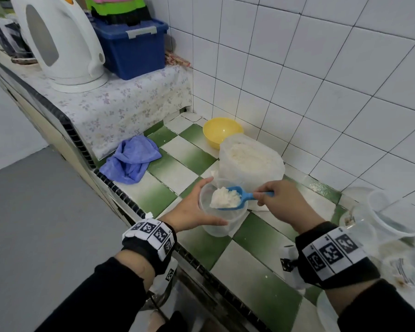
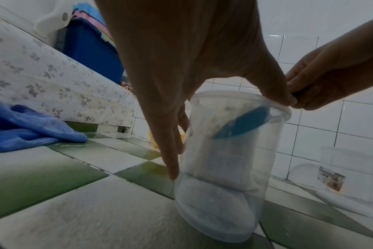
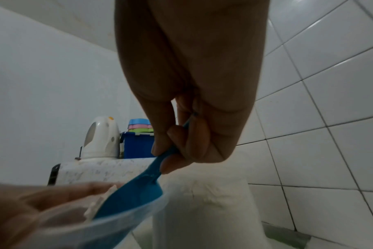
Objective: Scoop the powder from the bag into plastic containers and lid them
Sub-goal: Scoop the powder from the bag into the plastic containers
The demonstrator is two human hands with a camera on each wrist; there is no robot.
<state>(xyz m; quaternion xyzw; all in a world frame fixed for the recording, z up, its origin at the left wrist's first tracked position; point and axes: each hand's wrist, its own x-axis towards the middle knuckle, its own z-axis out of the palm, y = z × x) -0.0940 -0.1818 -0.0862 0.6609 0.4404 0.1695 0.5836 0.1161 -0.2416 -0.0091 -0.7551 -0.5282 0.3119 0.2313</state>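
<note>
1. Here the head view alone takes in the whole bench (image 1: pixel 170 173): the open bag (image 1: pixel 252 161) of white powder, a yellow bowl (image 1: pixel 222 131) behind it, a blue cloth (image 1: pixel 132 159) to the left, and a kettle (image 1: pixel 58 41) on the raised shelf.
2. Only the left wrist view shows the container (image 2: pixel 228 168) from the side, standing on a bench tile and leaning a little, with its open mouth up.
3. The right wrist view gives the scoop (image 3: pixel 136 192) from beneath, its handle rising into the curled fingers (image 3: pixel 181 139).
4. The scoop (image 1: pixel 235 198) lies nearly level over the container's (image 1: pixel 222 221) mouth, bowl end to the left, handle to the right, heaped with powder (image 1: pixel 225 198).
5. The container stands just in front of the bag.
6. The left hand (image 1: pixel 189 212) grips the container near its rim, thumb on the near side and fingers round the far side.
7. The right hand (image 1: pixel 277 200) pinches the scoop handle.
</note>
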